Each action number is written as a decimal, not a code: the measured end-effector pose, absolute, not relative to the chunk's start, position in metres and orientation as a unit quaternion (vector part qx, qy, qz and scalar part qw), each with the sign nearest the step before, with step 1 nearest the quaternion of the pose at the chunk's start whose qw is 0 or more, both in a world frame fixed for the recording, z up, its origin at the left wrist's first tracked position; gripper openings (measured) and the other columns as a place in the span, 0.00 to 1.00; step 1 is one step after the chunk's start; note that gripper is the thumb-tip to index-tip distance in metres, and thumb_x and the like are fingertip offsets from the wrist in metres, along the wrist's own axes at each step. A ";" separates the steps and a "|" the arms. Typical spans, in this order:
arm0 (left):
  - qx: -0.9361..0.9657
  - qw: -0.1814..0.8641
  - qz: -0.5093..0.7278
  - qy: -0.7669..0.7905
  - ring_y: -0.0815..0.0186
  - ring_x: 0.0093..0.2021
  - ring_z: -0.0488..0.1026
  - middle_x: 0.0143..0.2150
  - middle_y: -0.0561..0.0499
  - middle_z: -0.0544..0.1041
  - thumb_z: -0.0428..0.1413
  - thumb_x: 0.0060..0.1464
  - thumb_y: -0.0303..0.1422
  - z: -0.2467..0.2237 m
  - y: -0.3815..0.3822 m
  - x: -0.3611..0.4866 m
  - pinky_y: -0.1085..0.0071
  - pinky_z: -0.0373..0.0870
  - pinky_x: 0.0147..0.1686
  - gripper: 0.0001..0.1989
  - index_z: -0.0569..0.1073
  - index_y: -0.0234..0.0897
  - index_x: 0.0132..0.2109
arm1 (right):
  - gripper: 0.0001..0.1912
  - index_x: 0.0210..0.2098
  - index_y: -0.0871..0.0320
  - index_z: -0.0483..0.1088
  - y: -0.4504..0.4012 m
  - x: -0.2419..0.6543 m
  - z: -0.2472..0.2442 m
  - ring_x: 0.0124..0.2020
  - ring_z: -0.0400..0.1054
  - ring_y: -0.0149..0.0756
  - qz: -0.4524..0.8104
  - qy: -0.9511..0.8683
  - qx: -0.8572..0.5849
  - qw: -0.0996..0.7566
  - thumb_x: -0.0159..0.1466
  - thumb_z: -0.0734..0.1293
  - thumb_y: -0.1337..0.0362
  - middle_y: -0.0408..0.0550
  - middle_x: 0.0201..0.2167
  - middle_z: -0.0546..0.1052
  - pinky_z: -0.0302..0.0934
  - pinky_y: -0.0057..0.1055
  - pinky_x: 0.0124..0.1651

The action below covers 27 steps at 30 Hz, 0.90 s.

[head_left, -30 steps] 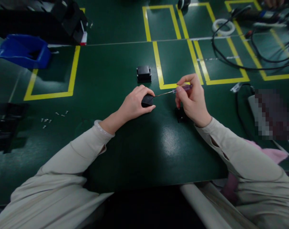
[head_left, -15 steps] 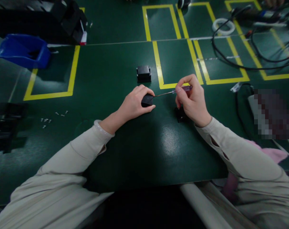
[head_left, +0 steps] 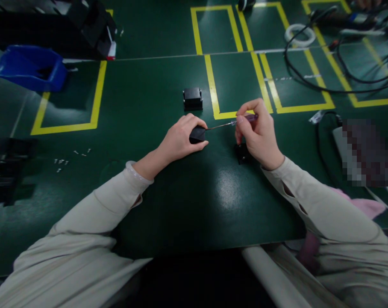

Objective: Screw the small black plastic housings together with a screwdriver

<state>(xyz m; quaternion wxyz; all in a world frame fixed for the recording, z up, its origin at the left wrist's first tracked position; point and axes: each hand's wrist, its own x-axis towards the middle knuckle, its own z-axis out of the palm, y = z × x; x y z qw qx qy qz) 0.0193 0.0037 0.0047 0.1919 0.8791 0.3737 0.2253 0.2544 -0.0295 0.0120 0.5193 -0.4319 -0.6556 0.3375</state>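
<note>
On the green table my left hand (head_left: 180,136) grips a small black block (head_left: 198,134) between thumb and fingers. My right hand (head_left: 257,132) is closed on the purple handle of a screwdriver (head_left: 224,124), whose thin shaft points left. Its tip meets the block's right side, near my left fingertips; the exact contact is too small to tell. Just beneath my right hand lies a black part (head_left: 241,154), partly covered by the fingers. Beyond my left hand stands another black block (head_left: 192,99) with small metal bits at its sides.
Several loose screws (head_left: 61,162) lie at the left, near dark parts (head_left: 4,171). A blue bin (head_left: 30,68) sits farther back, beside black equipment (head_left: 85,30). At the right are a white ring (head_left: 300,36), black cables (head_left: 325,90) and a blurred-out object (head_left: 370,149).
</note>
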 end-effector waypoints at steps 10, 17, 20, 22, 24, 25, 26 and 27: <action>0.878 0.191 0.227 0.375 0.58 0.50 0.71 0.48 0.46 0.75 0.61 0.57 0.37 0.004 0.003 0.020 0.62 0.67 0.51 0.15 0.73 0.35 0.49 | 0.14 0.38 0.52 0.62 -0.028 0.254 0.010 0.13 0.58 0.21 0.329 -0.657 -0.436 0.520 0.70 0.65 0.50 0.33 0.16 0.61 0.48 0.26 0.16; 0.880 0.189 0.223 0.375 0.57 0.50 0.71 0.48 0.46 0.75 0.61 0.57 0.38 0.005 0.004 0.019 0.62 0.67 0.51 0.16 0.73 0.35 0.49 | 0.15 0.37 0.52 0.61 -0.029 0.253 0.012 0.14 0.58 0.23 0.327 -0.655 -0.452 0.510 0.70 0.64 0.48 0.33 0.17 0.61 0.49 0.28 0.18; 0.879 0.191 0.221 0.377 0.57 0.50 0.71 0.48 0.46 0.75 0.60 0.57 0.38 0.005 0.004 0.020 0.62 0.67 0.51 0.15 0.73 0.35 0.49 | 0.15 0.37 0.52 0.61 -0.030 0.253 0.013 0.13 0.56 0.23 0.323 -0.656 -0.463 0.501 0.70 0.63 0.48 0.33 0.15 0.61 0.46 0.29 0.18; 0.879 0.193 0.219 0.377 0.57 0.50 0.72 0.48 0.45 0.75 0.60 0.57 0.38 0.006 0.004 0.020 0.62 0.67 0.51 0.15 0.72 0.35 0.49 | 0.15 0.38 0.51 0.61 -0.030 0.253 0.013 0.14 0.56 0.24 0.328 -0.652 -0.461 0.504 0.70 0.63 0.47 0.33 0.16 0.61 0.47 0.29 0.18; 0.878 0.195 0.216 0.380 0.57 0.50 0.72 0.48 0.45 0.75 0.60 0.57 0.38 0.007 0.004 0.020 0.61 0.68 0.52 0.15 0.72 0.36 0.49 | 0.17 0.40 0.50 0.61 -0.030 0.252 0.013 0.15 0.58 0.25 0.335 -0.649 -0.458 0.507 0.69 0.64 0.44 0.33 0.17 0.61 0.49 0.30 0.18; 0.878 0.195 0.214 0.382 0.57 0.50 0.71 0.48 0.45 0.75 0.60 0.57 0.38 0.007 0.004 0.020 0.61 0.68 0.52 0.15 0.72 0.36 0.49 | 0.18 0.41 0.50 0.61 -0.030 0.252 0.013 0.16 0.58 0.26 0.336 -0.648 -0.459 0.506 0.68 0.63 0.43 0.34 0.17 0.61 0.50 0.30 0.18; 0.877 0.196 0.213 0.384 0.57 0.51 0.71 0.48 0.46 0.75 0.60 0.57 0.37 0.008 0.003 0.021 0.61 0.68 0.53 0.15 0.72 0.37 0.49 | 0.18 0.40 0.50 0.61 -0.030 0.252 0.013 0.16 0.58 0.26 0.336 -0.649 -0.460 0.504 0.68 0.63 0.43 0.34 0.17 0.61 0.50 0.30 0.19; 0.876 0.196 0.212 0.386 0.57 0.51 0.71 0.48 0.46 0.75 0.60 0.57 0.37 0.008 0.003 0.021 0.60 0.68 0.53 0.15 0.72 0.37 0.49 | 0.18 0.39 0.50 0.61 -0.030 0.252 0.014 0.16 0.57 0.26 0.335 -0.651 -0.463 0.500 0.68 0.63 0.42 0.34 0.17 0.61 0.50 0.30 0.19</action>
